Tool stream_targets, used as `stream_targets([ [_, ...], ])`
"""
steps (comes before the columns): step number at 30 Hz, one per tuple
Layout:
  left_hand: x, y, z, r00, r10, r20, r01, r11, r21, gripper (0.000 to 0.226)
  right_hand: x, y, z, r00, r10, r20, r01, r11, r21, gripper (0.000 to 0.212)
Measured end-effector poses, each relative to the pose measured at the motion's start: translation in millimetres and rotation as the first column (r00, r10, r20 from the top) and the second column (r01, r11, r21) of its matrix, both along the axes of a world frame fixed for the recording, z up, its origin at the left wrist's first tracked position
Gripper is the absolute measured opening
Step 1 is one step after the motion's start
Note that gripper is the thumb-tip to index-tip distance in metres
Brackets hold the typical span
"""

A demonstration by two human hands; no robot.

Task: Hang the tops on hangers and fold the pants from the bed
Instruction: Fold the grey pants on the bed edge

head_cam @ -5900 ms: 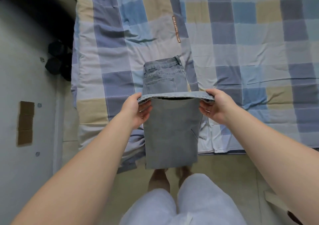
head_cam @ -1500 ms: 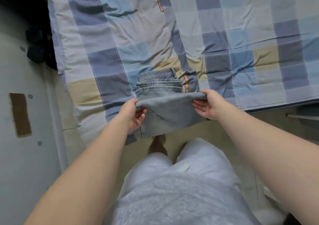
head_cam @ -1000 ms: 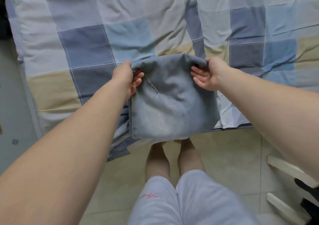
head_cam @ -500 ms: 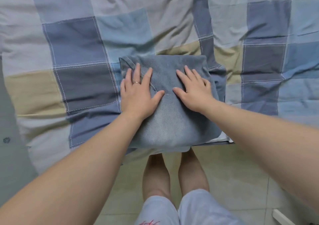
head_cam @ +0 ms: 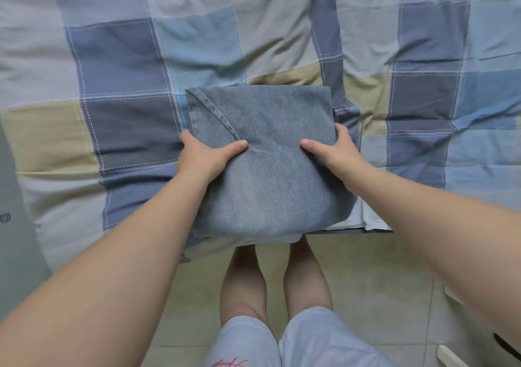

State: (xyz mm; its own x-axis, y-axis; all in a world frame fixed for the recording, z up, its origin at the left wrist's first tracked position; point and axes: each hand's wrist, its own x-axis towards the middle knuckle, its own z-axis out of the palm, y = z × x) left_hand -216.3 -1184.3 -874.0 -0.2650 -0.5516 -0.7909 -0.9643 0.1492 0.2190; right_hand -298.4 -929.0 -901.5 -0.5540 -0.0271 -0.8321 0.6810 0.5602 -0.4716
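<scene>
Squarely at the near edge of the bed lie the jeans, folded into a thick, roughly square packet of pale blue denim, with a stitched seam running diagonally across the far left corner of the top layer. The left hand grips the packet's left side: its thumb lies flat across the top of the denim, pointing inward, while the fingers are tucked out of sight under the edge. The right hand holds the right side the same way, its thumb stretched inward over the cloth and its fingers curled round the edge, mostly hidden. The two thumbs point toward each other, with bare denim between them. Under the jeans spreads a rumpled quilt checked in blue, grey and tan squares with white stitching, and a strip of white sheet shows just right of the packet's near corner. Below the bed's edge are a pale tiled floor and the person's bare legs in light shorts.
</scene>
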Motion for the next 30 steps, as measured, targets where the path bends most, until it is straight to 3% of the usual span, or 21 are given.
stream_targets([
  [3, 9, -4, 9, 0.996, 0.091, -0.021, -0.089, 0.991, 0.096, 0.134, 2, 6, 7, 0.974, -0.063, 0.216, 0.088, 0.99, -0.108, 0.082],
  [7, 23, 6, 16, 0.991, 0.132, -0.031, -0.127, 0.984, 0.129, 0.135, 17, 8, 20, 0.939, -0.029, 0.344, 0.093, 0.981, -0.172, 0.073],
  [12, 39, -1, 20, 0.999, 0.044, -0.024, -0.039, 0.982, 0.183, 0.131, 37, 15, 38, 0.863, -0.063, 0.501, 0.14, 0.983, -0.118, 0.082],
  [14, 49, -11, 26, 0.999, 0.037, -0.021, -0.029, 0.949, 0.314, 0.115, 46, 17, 48, 0.823, -0.068, 0.563, 0.151, 0.983, -0.103, 0.088],
  [17, 61, -19, 41, 0.997, 0.037, 0.071, -0.068, 0.855, 0.514, 0.087, 63, 19, 62, 0.799, -0.11, 0.591, 0.182, 0.981, -0.064, 0.099],
  [24, 77, -27, 92, 0.971, 0.029, 0.239, -0.193, 0.688, 0.7, 0.033, 118, 23, 103, 0.805, -0.229, 0.547, 0.303, 0.952, -0.048, 0.077],
  [27, 86, -31, 113, 0.97, 0.044, 0.24, -0.211, 0.64, 0.738, 0.032, 143, 25, 115, 0.775, -0.306, 0.552, 0.424, 0.9, -0.097, 0.068],
  [30, 95, -33, 131, 0.967, 0.09, 0.237, -0.245, 0.575, 0.781, 0.028, 158, 26, 125, 0.717, -0.346, 0.605, 0.551, 0.813, -0.187, 0.037],
])
